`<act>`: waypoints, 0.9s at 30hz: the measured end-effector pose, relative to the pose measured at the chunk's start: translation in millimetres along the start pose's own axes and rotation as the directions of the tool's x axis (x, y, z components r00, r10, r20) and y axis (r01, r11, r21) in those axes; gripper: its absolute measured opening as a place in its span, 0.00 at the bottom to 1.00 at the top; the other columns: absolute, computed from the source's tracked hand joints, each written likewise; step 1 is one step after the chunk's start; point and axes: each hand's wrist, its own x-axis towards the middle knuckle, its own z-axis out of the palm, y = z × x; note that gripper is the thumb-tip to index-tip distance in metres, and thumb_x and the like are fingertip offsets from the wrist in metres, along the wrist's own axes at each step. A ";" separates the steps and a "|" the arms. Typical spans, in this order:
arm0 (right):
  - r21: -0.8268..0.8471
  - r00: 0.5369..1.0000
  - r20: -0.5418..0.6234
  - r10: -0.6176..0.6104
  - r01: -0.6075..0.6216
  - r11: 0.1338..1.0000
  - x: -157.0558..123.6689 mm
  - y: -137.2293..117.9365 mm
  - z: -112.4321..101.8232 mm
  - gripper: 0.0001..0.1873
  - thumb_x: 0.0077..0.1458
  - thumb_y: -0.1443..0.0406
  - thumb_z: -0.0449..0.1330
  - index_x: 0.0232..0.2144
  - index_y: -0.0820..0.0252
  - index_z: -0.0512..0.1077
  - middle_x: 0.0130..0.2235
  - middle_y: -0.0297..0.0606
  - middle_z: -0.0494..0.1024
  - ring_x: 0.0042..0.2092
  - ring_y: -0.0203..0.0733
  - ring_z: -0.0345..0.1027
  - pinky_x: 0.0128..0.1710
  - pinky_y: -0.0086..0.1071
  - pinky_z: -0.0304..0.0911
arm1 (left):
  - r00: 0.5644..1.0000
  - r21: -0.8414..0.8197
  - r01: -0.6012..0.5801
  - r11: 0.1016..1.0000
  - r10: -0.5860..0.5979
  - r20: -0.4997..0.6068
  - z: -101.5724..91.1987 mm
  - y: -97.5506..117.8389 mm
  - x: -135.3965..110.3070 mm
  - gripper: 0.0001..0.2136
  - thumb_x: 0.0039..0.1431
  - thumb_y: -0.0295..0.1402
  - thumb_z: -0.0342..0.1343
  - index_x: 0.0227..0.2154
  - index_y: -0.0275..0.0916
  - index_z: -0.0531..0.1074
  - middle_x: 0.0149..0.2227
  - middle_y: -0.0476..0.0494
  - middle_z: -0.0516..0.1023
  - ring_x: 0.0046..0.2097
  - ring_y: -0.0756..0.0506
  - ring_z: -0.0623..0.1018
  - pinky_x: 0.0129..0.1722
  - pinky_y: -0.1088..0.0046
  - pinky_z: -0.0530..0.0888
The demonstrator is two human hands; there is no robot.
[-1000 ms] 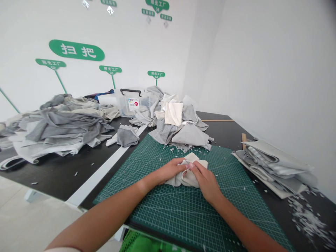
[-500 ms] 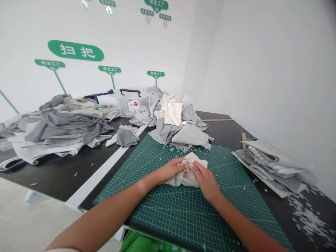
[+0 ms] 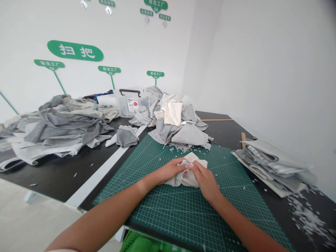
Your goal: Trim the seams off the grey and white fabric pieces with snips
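On the green cutting mat [image 3: 168, 206] lies a pale cream and grey piece of cloth [image 3: 191, 179], bunched up between both hands. My left hand [image 3: 172, 169] pinches it from the left, thumb pointing right. From the right, my right hand [image 3: 204, 176] grips the same cloth, thumb and forefinger pressed together near my left thumb. The fingertips meet at a fold in the middle, and what lies between them there is too small to make out. Just beyond the hands, a heap of grey and cream cloth pieces [image 3: 181, 131] covers the mat's far edge.
Strewn grey cloths [image 3: 65, 122] are piled at the left, and a small grey cloth [image 3: 127, 136] lies near the white strip [image 3: 105, 171]. Behind stands a clear plastic box [image 3: 126, 105] with a black handle. Folded fabric [image 3: 275, 164] and white scraps [image 3: 307, 217] lie at the right.
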 end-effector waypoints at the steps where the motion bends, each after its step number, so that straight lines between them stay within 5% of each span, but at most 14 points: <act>1: 0.003 1.000 -0.007 -0.006 0.006 1.000 0.0 -0.1 0.2 0.23 0.71 0.50 0.45 0.29 0.54 0.64 0.29 0.29 0.70 0.32 0.40 0.64 0.32 0.31 0.52 | 1.000 0.002 -0.001 1.000 0.001 0.004 -0.1 -0.3 0.1 0.16 0.61 0.43 0.59 0.30 0.35 0.68 0.29 0.50 0.69 0.33 0.51 0.66 0.37 0.75 0.65; 16: 0.124 0.977 -0.111 0.182 -0.168 0.978 23.2 26.0 -20.8 0.23 0.64 0.46 0.52 0.29 0.56 0.71 0.23 0.29 0.65 0.27 0.38 0.59 0.26 0.29 0.50 | 0.996 0.051 -0.030 0.998 0.034 -0.087 -6.8 10.1 -1.0 0.18 0.59 0.48 0.61 0.37 0.35 0.74 0.35 0.47 0.74 0.37 0.48 0.71 0.40 0.73 0.67; 22: 0.447 0.954 0.182 0.239 -0.297 0.844 24.9 14.2 -21.6 0.24 0.57 0.44 0.59 0.39 0.58 0.73 0.19 0.22 0.50 0.19 0.30 0.38 0.17 0.25 0.35 | 0.934 0.325 -0.182 0.928 0.266 -0.237 -16.0 35.4 -2.7 0.15 0.63 0.45 0.57 0.37 0.36 0.78 0.38 0.45 0.77 0.43 0.44 0.73 0.46 0.72 0.67; 27: 0.505 0.900 0.426 0.094 -0.322 0.800 16.4 -5.7 -22.1 0.22 0.59 0.45 0.60 0.38 0.57 0.71 0.20 0.20 0.47 0.21 0.29 0.34 0.17 0.24 0.35 | 0.873 0.396 -0.229 0.889 0.368 -0.321 -15.0 50.5 -6.0 0.14 0.65 0.43 0.55 0.38 0.37 0.77 0.38 0.45 0.78 0.42 0.45 0.73 0.45 0.73 0.68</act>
